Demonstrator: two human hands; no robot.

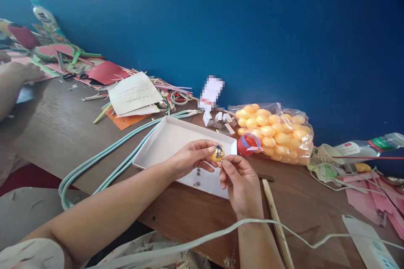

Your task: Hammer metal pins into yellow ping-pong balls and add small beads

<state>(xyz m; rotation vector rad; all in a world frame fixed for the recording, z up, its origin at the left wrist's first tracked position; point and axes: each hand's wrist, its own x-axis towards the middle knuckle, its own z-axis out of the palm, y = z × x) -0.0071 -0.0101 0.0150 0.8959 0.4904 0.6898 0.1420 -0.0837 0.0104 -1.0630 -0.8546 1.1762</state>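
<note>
My left hand [192, 157] holds a small round ball [217, 154], yellow-orange with a shiny silver part, between thumb and fingers. Close against it on the right, my right hand [241, 180] pinches at the ball's edge; whatever lies between its fingertips is too small to make out. Both hands are over the right part of a shallow white box [167, 134]. Several small metal pieces [197, 184] lie in the box below my fingers. Just beyond my right hand is a red cup-like container [248, 145] with a blue rim.
A clear bag of orange balls [277, 134] stands near the blue wall. Pale green cords [116, 141] loop left of the box. Papers [135, 94] and straws lie behind. Another person's hand [23, 71] is far left. A white cable [217, 233] crosses my right forearm.
</note>
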